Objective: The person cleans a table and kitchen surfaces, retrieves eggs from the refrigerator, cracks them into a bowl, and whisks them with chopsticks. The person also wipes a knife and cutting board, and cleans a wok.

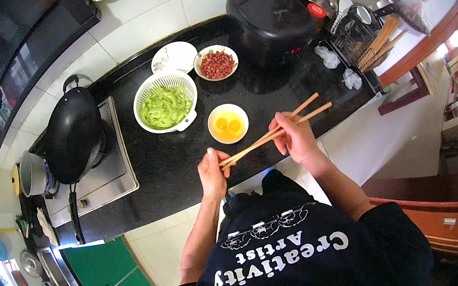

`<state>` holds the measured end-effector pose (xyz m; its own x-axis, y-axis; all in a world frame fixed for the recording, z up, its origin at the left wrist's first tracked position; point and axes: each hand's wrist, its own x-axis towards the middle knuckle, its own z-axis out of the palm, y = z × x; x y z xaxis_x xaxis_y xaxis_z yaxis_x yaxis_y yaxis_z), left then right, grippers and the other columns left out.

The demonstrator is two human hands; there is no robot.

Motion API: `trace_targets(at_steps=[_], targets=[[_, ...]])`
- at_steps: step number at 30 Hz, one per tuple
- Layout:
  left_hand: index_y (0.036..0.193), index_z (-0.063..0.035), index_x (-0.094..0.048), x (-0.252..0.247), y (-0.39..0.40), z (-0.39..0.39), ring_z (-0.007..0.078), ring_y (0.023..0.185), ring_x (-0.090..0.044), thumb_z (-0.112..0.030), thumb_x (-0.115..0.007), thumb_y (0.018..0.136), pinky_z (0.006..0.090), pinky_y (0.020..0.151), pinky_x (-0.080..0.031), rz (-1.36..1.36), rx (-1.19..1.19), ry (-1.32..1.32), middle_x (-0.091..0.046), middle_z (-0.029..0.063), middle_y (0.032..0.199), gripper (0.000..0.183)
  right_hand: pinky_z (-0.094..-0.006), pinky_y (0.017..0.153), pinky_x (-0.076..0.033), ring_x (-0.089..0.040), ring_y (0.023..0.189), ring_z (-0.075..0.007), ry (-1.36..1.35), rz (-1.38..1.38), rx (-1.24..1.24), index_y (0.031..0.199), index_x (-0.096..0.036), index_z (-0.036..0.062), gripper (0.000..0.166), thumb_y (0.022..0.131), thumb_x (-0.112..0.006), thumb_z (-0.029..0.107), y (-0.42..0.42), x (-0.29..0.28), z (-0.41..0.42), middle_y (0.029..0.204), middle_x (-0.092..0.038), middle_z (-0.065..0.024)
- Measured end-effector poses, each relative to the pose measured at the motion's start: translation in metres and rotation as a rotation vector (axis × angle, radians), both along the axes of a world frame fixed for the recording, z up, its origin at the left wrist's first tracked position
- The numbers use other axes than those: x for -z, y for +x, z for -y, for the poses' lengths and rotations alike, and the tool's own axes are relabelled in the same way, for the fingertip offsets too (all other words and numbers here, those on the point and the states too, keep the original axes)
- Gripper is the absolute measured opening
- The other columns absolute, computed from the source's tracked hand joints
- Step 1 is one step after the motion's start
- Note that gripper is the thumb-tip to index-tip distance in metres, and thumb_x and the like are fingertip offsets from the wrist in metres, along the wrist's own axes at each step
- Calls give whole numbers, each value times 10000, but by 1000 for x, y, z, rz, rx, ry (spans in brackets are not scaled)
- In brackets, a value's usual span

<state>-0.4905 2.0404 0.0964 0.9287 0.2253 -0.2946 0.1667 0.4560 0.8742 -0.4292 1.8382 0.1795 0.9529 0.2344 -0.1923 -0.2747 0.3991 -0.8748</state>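
Observation:
A pair of wooden chopsticks (261,140) slants between my hands at the counter's front edge. My left hand (214,173) grips their lower-left ends, and my right hand (293,138) holds them farther up, near the other ends. Just beyond them, on the black countertop (171,163), stands a white bowl (212,134) with raw eggs (228,124), their yolks whole. Behind and to the left is a white plastic colander (139,95) with sliced green vegetable (164,106). A patterned bowl (201,73) of diced reddish meat (217,64) stands beside a white plate (174,57).
At left, a black wok (74,135) sits on the gas stove (114,179), its handle reaching the front edge, beside a grey pot (32,173). A black rice cooker (269,20) stands at the back right, near a utensil rack holding more chopsticks (380,42) and crumpled plastic bags (327,57).

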Motion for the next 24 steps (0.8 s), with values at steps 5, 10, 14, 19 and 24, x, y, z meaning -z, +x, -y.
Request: trace_targets(at_steps=[5,10,14,19,24], targets=[[1092,-29,-509,33,20,-10,123,627,-580,-322,-491,907,213,551,-423,-291,-40,183,-620,81,856,347,-196,459,-476,-556,506,-97,-270,254,2,883,-602,-13,266,895,-530,243,55,22,15,644,-567,-51],[1191,-48,-431,51,52,-4,179,746,-633,-177,-539,859,252,623,-482,-338,46,-64,-606,96,954,372,-214,529,-485,-581,613,-89,-585,700,-192,899,-617,-14,182,887,-541,150,71,75,-23,741,-613,-39],[1137,-8,-449,56,66,-1,210,735,-644,-57,-506,806,269,628,-524,-341,62,-83,-612,121,914,340,-214,457,-442,-548,534,-77,-541,685,-161,821,-614,10,134,862,-574,130,82,77,-31,667,-598,-17],[1074,18,-463,46,74,7,241,726,-646,-5,-483,750,267,628,-531,-383,24,-10,-609,145,862,326,-166,366,-378,-460,430,-24,-451,374,-137,822,-594,13,201,887,-544,197,95,63,-20,576,-524,12],[1007,4,-430,24,71,13,221,676,-615,-79,-497,750,275,603,-499,-275,-25,-38,-583,138,832,278,-153,347,-373,-476,411,-36,-352,380,81,766,-569,23,234,886,-551,224,104,40,-8,562,-512,4]])
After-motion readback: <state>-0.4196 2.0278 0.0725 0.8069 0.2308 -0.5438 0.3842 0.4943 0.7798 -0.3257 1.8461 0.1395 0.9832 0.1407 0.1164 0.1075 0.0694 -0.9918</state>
